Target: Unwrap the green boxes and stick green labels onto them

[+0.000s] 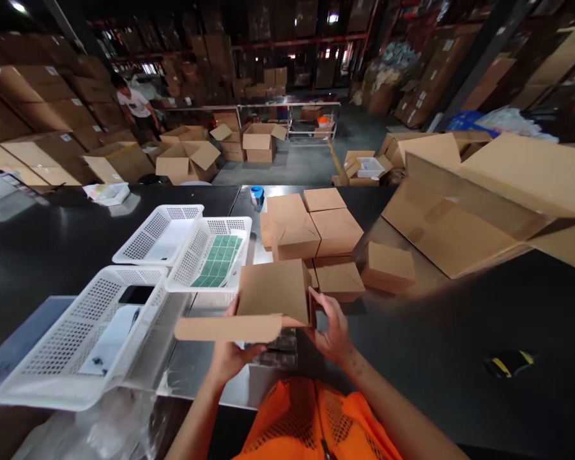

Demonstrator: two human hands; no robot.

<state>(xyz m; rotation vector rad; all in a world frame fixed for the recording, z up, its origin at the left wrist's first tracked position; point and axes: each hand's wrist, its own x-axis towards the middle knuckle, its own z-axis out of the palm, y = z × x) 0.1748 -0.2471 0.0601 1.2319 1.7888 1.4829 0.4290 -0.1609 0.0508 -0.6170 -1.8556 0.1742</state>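
A brown cardboard box [274,287] is held in front of me, over the near edge of the table, with one flap [227,328] sticking out toward the left. My left hand [232,358] grips its left side, thumb below the flap and fingers partly hidden behind the box. On the right side, my right hand [331,322] closes on the box's edge, fingertips at the corner. Clear plastic-looking packs [273,354] lie under the box, partly covered. Just beyond stand several closed cardboard boxes [294,233], some of them stacked.
White perforated baskets [144,275] stand to the left, one holding green label sheets [218,260], another a dark phone [137,294]. A large open carton [464,223] lies at the right. A blue tape roll [257,195] sits farther back. A person [137,105] bends among cartons behind.
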